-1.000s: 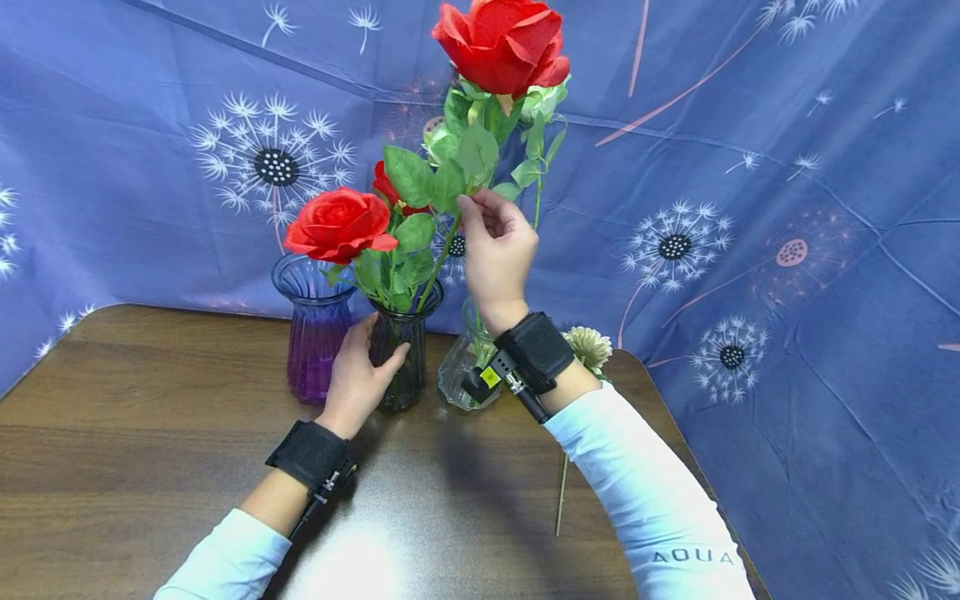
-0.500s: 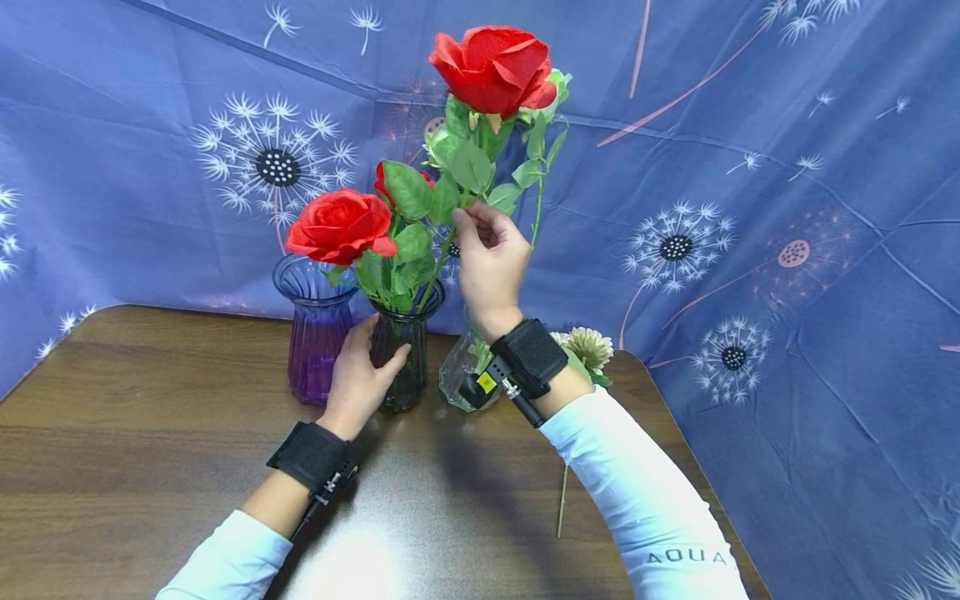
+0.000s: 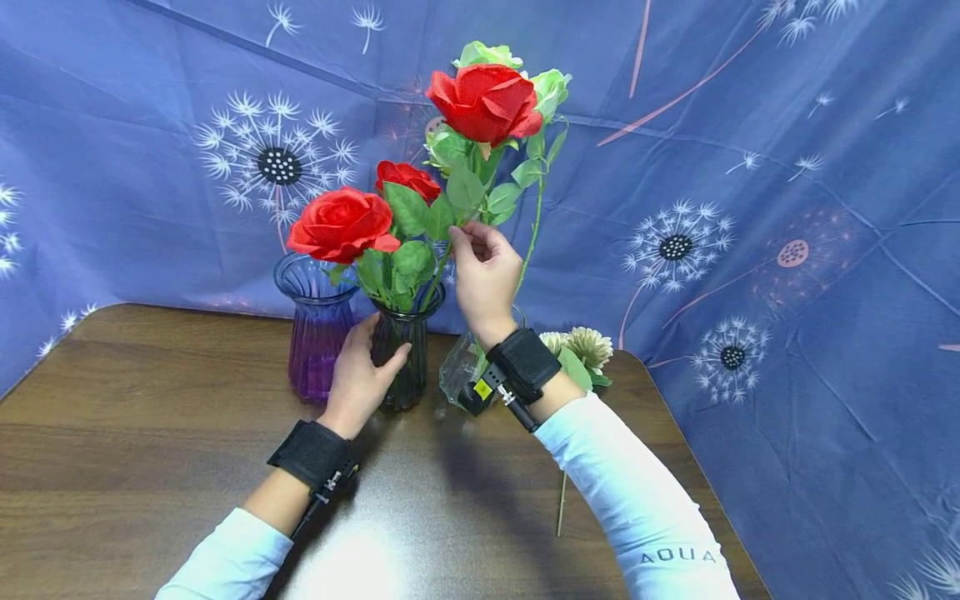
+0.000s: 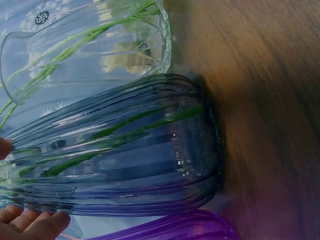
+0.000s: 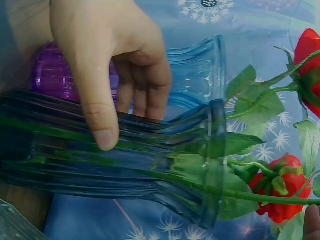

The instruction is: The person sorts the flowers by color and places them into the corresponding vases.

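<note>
My left hand (image 3: 357, 377) grips a dark ribbed glass vase (image 3: 411, 379) around its side, thumb in front. The vase stands upright on the table. My right hand (image 3: 489, 279) pinches the stem of a tall red rose (image 3: 486, 104) just under its leaves, above the vase. In the right wrist view this rose's stem (image 5: 260, 198) runs through the vase's mouth. Two other red roses, one in front (image 3: 341, 225) and one behind (image 3: 408, 179), lean from the same vase. Green stems (image 4: 130, 131) show through its glass in the left wrist view.
Left of the dark vase stands a purple-blue glass vase (image 3: 311, 350). A clear glass vase (image 3: 456, 375) with pale green roses (image 3: 551, 90) stands to the right, partly behind my right wrist. A cream flower (image 3: 591, 348) lies on the wooden table (image 3: 187, 467), near the cloth backdrop.
My right hand has moved down and slightly left, and the tall red rose has lowered with it, uncovering pale green blooms behind. The left hand and the dark vase have stayed in place.
</note>
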`<act>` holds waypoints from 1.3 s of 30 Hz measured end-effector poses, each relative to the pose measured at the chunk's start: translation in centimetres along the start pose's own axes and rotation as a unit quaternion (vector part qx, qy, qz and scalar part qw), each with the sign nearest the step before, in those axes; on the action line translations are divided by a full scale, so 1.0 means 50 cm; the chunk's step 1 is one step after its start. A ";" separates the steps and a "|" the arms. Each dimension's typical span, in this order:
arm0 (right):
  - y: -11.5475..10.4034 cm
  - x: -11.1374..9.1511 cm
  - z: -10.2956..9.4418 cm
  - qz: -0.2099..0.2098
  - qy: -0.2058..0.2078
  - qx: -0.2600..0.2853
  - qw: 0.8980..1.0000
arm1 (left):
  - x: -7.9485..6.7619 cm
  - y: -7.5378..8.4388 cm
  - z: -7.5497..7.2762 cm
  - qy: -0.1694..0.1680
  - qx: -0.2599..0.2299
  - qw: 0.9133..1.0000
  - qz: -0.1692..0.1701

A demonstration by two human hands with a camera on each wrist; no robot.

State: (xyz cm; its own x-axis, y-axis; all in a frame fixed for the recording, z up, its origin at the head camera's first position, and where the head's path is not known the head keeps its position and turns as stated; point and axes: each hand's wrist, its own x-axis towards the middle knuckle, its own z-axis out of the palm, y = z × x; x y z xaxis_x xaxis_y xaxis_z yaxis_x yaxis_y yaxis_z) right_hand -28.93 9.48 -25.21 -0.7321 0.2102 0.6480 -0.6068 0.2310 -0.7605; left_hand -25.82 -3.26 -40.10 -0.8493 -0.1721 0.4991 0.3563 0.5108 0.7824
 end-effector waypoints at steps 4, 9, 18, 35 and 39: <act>0.011 -0.005 0.002 0.007 0.004 -0.002 1.000 | 0.000 0.000 0.000 0.002 0.001 1.000 0.002; 0.020 -0.012 0.004 0.017 0.002 -0.009 1.000 | 0.001 0.001 0.001 0.004 0.005 1.000 0.003; 0.039 -0.029 0.003 0.049 -0.021 -0.031 0.998 | -0.001 0.002 -0.001 0.003 0.001 1.000 0.003; 0.070 -0.050 0.002 0.079 -0.083 -0.071 0.991 | -0.001 -0.003 0.001 0.008 -0.002 1.000 0.005; 0.070 -0.046 0.000 0.096 -0.099 -0.073 0.988 | -0.002 -0.002 0.000 0.005 -0.004 1.000 -0.003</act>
State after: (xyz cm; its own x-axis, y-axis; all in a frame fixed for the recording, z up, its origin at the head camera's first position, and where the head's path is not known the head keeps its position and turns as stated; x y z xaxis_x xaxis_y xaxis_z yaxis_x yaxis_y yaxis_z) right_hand -29.36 9.82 -29.36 -0.8843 0.0774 0.4605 -0.4104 0.3415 -0.8455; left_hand -25.78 -3.31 -40.23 -0.8480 -0.1839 0.4972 0.3534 0.5029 0.7888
